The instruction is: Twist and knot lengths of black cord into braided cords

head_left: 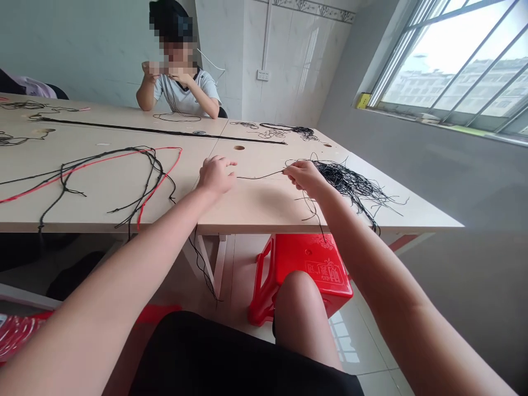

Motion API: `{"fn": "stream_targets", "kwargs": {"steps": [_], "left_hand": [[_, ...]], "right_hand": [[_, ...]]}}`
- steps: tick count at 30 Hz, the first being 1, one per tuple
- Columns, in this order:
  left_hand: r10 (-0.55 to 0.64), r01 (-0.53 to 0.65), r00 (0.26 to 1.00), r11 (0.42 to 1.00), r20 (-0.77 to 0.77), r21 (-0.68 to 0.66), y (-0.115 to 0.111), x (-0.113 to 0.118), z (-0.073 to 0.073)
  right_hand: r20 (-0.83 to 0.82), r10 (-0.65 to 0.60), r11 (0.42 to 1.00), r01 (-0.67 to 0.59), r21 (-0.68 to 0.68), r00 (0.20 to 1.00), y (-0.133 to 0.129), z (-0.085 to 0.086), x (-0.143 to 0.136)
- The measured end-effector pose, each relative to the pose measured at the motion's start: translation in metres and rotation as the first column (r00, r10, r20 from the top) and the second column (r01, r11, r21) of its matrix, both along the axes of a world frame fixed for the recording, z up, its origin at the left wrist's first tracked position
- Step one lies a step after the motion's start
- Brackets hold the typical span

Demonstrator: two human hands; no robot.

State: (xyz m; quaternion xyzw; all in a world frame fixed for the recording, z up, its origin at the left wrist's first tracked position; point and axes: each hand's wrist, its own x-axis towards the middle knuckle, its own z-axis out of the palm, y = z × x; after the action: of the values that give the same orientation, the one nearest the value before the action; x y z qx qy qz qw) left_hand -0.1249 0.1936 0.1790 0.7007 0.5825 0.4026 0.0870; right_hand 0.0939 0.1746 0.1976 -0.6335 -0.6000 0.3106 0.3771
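Observation:
A thin black cord stretches between my two hands just over the tabletop, with a slight sag. On its right end, my right hand is closed, thumb and fingertips pinching it. My left hand meets the other end at its thumb side; the forefinger points out to the right, and the remaining fingers curl partly out of sight around the cord. Just beyond my right hand lies a tangled heap of black cords, some loose ends hanging over the table edge. Below my left wrist, a knotted black cord dangles off the edge.
Black braided cords and a red cord lie on the table's left. A long black cord bundle crosses the middle. Opposite sits a person handling cord. A red stool stands under the table edge; a barred window is at right.

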Motion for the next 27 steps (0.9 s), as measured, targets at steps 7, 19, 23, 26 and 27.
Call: {"fn": "stream_targets", "kwargs": {"steps": [7,19,23,26,27], "left_hand": [[-0.349,0.409,0.842,0.91,0.411,-0.064,-0.172,0.029,-0.011],[-0.153,0.483,0.732,0.804,0.663,-0.348,-0.256,0.039,-0.031],[-0.19,0.437,0.833,0.802,0.52,-0.407,-0.263,0.048,-0.027],[-0.205,0.361,0.891,0.862,0.406,-0.356,-0.268,0.056,-0.024],[-0.202,0.34,0.9,0.88,0.387,-0.332,-0.269,0.059,-0.022]], "right_hand": [[-0.315,0.445,0.891,-0.45,0.06,0.838,-0.147,-0.008,-0.018],[-0.002,0.375,0.907,-0.367,0.208,0.927,-0.243,-0.046,-0.005],[0.138,0.347,0.89,-0.372,0.264,0.928,-0.256,-0.049,-0.003],[0.205,0.311,0.863,-0.366,0.348,0.928,-0.262,-0.054,0.0],[0.221,0.295,0.851,-0.361,0.381,0.93,-0.263,-0.056,0.002]]}}
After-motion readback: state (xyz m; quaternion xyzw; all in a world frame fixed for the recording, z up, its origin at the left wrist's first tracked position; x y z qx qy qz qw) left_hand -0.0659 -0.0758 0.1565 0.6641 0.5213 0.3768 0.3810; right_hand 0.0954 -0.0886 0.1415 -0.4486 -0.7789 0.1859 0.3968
